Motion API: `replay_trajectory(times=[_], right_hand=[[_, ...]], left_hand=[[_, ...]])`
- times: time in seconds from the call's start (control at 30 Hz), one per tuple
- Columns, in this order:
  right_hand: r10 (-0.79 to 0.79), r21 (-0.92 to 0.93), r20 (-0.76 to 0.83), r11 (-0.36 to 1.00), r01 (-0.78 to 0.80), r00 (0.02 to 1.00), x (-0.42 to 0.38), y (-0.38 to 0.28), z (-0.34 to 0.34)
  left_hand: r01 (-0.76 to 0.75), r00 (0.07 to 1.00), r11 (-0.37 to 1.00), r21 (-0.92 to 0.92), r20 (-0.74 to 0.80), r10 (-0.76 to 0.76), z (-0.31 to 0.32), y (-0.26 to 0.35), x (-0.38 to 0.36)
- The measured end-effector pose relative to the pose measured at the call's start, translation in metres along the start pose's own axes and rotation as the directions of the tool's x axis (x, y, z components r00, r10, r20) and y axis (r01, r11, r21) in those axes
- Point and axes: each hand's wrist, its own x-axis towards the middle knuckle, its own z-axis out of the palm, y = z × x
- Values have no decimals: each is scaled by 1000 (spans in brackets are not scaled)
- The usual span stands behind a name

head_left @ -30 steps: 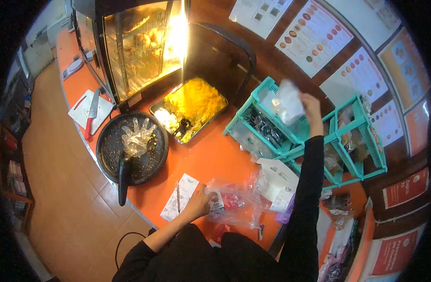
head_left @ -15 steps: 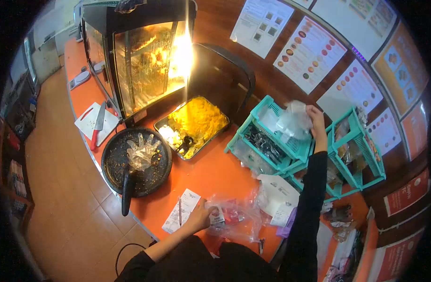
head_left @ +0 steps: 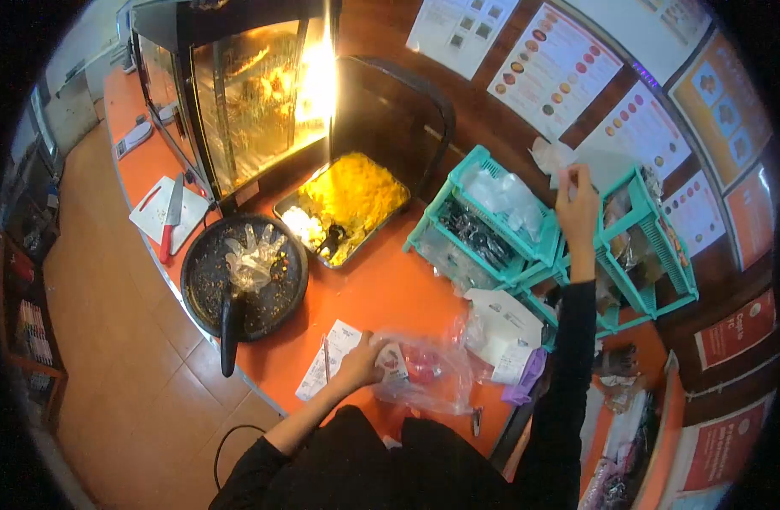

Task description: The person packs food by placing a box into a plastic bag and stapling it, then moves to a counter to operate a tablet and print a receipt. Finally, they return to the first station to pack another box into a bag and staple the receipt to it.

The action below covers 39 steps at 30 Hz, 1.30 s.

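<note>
My left hand (head_left: 362, 365) is closed on the near edge of a clear plastic bag (head_left: 424, 378), which lies crumpled on the orange counter with something red inside. Beside it lies a paper slip (head_left: 329, 359) with a pen (head_left: 326, 355) on top. Raised above the turquoise basket rack (head_left: 483, 246), my right hand (head_left: 578, 204) pinches a translucent plastic piece (head_left: 553, 157), perhaps a small bag or glove. More clear plastic (head_left: 504, 200) fills the top basket. Black items (head_left: 477, 240), apparently plastic cutlery, lie in the tier below.
A stone mortar (head_left: 203, 293) holds a clear plastic glove (head_left: 252, 259). Behind it are a tray of yellow food (head_left: 351, 200), a hot glass cabinet (head_left: 249, 102) and a knife (head_left: 172, 221) on a white board. A white box (head_left: 500, 319) stands right of the bag.
My right hand has lifted a smaller translucent piece up and away from the plastic in the top basket. My left hand stays at the bag.
</note>
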Motion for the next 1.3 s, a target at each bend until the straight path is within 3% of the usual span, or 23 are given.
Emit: replay_trajectory(times=[0.07, 0.1, 0.13, 0.17, 0.23, 0.27, 0.37, 0.47, 0.5, 0.57, 0.63, 0.7, 0.73, 0.8, 0.83, 0.9, 0.97, 1.03, 1.1, 1.13, 1.2, 1.27, 1.3], right_hand=[[-212, -124, 64, 968, 219, 975, -53, -48, -1], [-310, -29, 88, 949, 314, 947, -86, -76, 0], [-118, -152, 718, 935, 320, 686, -114, -103, -10], [-261, 34, 675, 946, 323, 690, -163, -112, 0], [-528, 398, 544, 847, 353, 652, -261, -129, 21], [-575, 423, 495, 814, 397, 651, -288, -144, 25], [-420, 318, 667, 907, 275, 615, -340, -153, 34], [-341, 340, 767, 934, 106, 543, -349, -152, 29], [-333, 367, 725, 928, 70, 603, -337, -156, 19], [-307, 426, 631, 904, 12, 712, -295, -152, -8], [-48, 349, 617, 911, -219, 785, -284, -118, -15], [194, 13, 686, 960, -278, 702, -262, -97, -24], [199, -82, 781, 972, -218, 592, -271, -91, -22], [238, -236, 908, 971, -47, 344, -314, -70, 12], [23, -66, 916, 993, 94, 400, -356, -48, 45], [-138, 22, 838, 975, 219, 528, -351, -100, 52], [-239, 140, 897, 952, 273, 372, -358, -125, 78], [-326, 269, 881, 941, 203, 343, -375, -121, 108], [-385, 417, 809, 909, 28, 444, -403, -93, 135], [-292, 335, 841, 942, -16, 455, -397, -94, 123], [-89, 158, 881, 981, -110, 465, -384, -95, 79], [-44, 63, 898, 998, -29, 437, -370, -96, 28], [-9, 16, 899, 1000, -14, 438, -365, -93, 5]], left_hand=[[-27, 999, 1000, -7, 31, 28, -3, -4, 2], [-20, 997, 999, -39, 70, 22, -3, -7, 4], [-48, 999, 998, -30, 2, 48, 5, -13, 7], [-79, 995, 997, -16, -62, 78, 11, -20, 9], [-157, 988, 979, -127, -16, 157, -2, -22, 11], [-187, 982, 974, -125, -3, 188, -8, -20, 10], [-333, 942, 936, -110, -8, 334, -14, -28, 15], [-207, 975, 977, -54, 67, 210, -31, -18, 7], [-263, 964, 963, -53, 17, 264, -33, -23, 7], [-171, 984, 978, -118, 31, 175, -59, -13, -4], [-63, 997, 972, -225, 26, 70, -95, 14, -28], [-18, 1000, 948, -318, -19, 13, -121, 27, -51], [-34, 998, 941, -336, -54, 17, -127, 21, -58], [-203, 971, 948, -246, -172, 164, -125, -38, -52], [-209, 961, 962, -177, -218, 169, -131, -42, -58], [-157, 968, 950, -268, -230, 95, -139, -50, -72], [-59, 980, 941, -334, -199, -9, -142, -58, -85], [-93, 971, 942, -323, -239, 14, -136, -64, -92], [-104, 958, 953, -284, -285, 20, -121, -82, -92], [-155, 956, 900, -407, -290, 33, -114, -82, -93], [-120, 976, 882, -456, -217, 21, -105, -75, -92], [-122, 981, 901, -415, -187, 47, -94, -49, -90], [-52, 994, 916, -397, -106, 11, -98, -22, -92]])
